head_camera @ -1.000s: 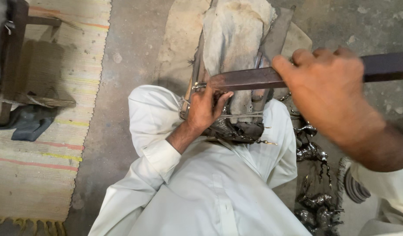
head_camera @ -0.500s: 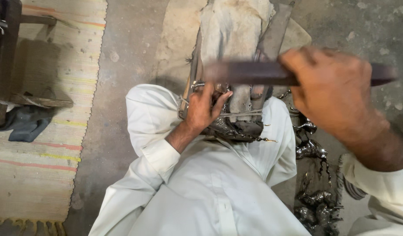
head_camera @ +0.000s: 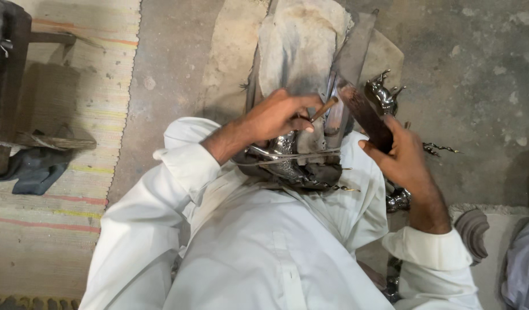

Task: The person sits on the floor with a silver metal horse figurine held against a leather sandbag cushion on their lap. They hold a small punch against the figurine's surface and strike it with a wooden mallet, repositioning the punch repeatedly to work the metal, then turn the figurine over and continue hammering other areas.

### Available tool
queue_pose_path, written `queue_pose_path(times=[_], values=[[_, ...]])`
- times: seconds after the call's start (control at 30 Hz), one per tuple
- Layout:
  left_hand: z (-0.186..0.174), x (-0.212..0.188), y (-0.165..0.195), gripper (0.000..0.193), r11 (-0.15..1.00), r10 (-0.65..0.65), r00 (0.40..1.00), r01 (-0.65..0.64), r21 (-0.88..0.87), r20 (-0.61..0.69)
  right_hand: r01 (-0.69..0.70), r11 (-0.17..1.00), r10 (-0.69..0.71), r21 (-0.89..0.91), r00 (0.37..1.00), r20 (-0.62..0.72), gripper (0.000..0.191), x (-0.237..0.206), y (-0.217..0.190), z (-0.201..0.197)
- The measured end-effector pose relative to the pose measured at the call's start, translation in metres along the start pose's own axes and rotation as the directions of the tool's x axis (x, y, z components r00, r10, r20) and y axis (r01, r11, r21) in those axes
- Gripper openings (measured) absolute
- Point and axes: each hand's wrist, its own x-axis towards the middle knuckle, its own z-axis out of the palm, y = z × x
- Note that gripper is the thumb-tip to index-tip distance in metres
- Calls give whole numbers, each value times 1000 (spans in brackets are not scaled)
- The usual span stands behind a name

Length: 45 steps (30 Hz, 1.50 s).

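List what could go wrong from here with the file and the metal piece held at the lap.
1. The right hand holds the dark flat file angled toward the left hand; a slip could perhaps scrape those fingers.
2. The left hand pinches only a thin stick against the shiny metal piece, so the piece may shift under pressure.
3. Thin wires jut out at the lap and could snag the white sleeve.

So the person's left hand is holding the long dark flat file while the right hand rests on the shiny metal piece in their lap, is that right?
Not quite: the hands are swapped. The head view shows the right hand gripping the long dark flat file, while the left hand rests by the shiny metal piece in the lap, holding a thin brown stick.
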Motion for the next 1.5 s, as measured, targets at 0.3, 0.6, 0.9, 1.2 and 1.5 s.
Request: queue_pose_path(times=[0.3, 0.6, 0.9, 1.2, 1.5], values=[[3, 15, 8, 45, 948, -22, 988, -27, 317, 150, 32, 981, 42, 192, 928, -371, 37, -26, 38, 26], [8, 36, 9, 38, 917, -1, 954, -119, 380, 299, -42, 917, -78, -397, 956, -283, 28, -46, 53, 29], [12, 43, 4, 35, 893, 116, 904, -277, 354, 413, 7, 999, 16, 45, 870, -494, 25, -63, 62, 48], [-6, 17, 4, 31, 996, 61, 995, -66, 67, 81, -282, 844, 237, -457, 959, -154, 35, -57, 57, 28], [-4, -16, 4, 35, 991, -2, 1000, -1, 134, 25, -132, 961, 66, -242, 962, -263, 28, -42, 51, 33]])
